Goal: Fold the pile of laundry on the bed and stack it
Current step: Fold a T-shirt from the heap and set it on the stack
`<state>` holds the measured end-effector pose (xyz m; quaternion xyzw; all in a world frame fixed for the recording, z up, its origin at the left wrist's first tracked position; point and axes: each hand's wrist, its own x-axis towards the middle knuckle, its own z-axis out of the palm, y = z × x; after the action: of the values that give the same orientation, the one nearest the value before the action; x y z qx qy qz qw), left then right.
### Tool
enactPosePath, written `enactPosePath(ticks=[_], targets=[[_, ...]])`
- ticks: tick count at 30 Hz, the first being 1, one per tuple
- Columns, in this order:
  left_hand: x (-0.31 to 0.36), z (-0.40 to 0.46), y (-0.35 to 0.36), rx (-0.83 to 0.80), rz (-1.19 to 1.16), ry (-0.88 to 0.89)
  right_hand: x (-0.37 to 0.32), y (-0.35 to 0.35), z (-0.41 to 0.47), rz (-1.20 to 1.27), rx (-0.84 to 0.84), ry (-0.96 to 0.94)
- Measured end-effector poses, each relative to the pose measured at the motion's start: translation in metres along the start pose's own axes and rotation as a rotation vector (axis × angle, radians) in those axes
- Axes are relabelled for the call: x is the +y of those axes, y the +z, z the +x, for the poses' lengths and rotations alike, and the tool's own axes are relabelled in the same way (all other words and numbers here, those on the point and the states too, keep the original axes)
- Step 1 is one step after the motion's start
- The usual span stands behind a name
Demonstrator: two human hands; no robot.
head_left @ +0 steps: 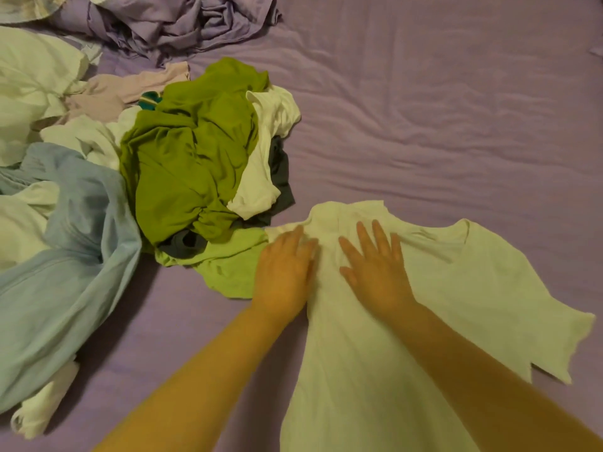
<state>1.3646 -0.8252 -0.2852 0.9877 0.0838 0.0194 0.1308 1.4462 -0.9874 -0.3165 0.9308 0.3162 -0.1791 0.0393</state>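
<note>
A bed covered by a wrinkled lavender sheet (440,125) fills the whole view, spreading beyond and to either side of the fingers. Warm, dim light falls evenly, leaving soft shadows in its creases.

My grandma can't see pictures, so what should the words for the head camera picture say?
Two hands, left hand and right hand, press flat on a white T-shirt spread on a purple bed sheet. To the left lies a messy pile with a green shirt and a light blue garment.
</note>
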Motion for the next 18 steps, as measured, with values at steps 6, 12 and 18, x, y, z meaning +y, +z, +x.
enactPosePath(ticks=[6,12,18], targets=[[0.032,-0.113,0.028,-0.146,-0.022,-0.050,-0.027,0.039,-0.111,0.083,-0.043,0.058],[0.054,-0.193,0.021,-0.265,-0.237,-0.189,-0.052,0.054,-0.188,0.164,-0.142,0.161],[0.064,-0.224,0.013,-0.377,-0.399,-0.444,-0.079,0.053,-0.230,0.210,-0.249,0.190]])
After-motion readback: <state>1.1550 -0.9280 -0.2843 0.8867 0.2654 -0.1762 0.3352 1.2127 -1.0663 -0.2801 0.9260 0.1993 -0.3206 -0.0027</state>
